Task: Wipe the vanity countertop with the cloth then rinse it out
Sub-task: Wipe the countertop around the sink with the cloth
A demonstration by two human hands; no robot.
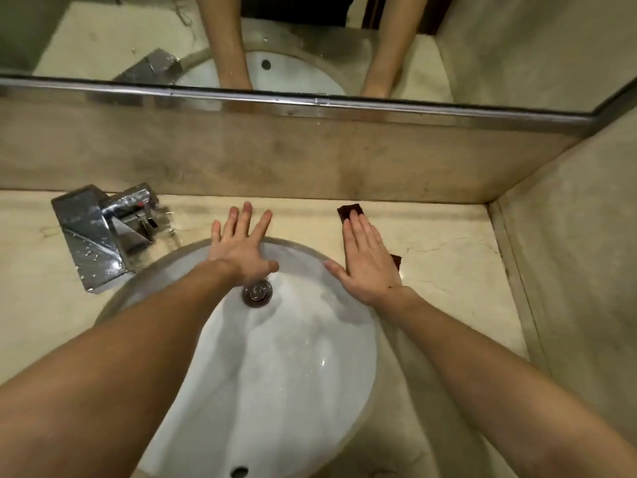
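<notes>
Head view: a person's right hand (368,260) presses flat, fingers together, on a dark brown cloth (350,212) lying on the cream marble vanity table (448,257) just right of the white oval sink basin (293,357). Left hand (241,246) rests open, fingers spread, empty, on the basin's far rim beside the chrome faucet (100,232).

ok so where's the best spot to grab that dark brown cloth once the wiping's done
Pinch the corner of the dark brown cloth poking out past the right hand fingertips, coming from above near the backsplash. It lies flat on the beige stone countertop, so only exposed edges offer a grip.
</notes>
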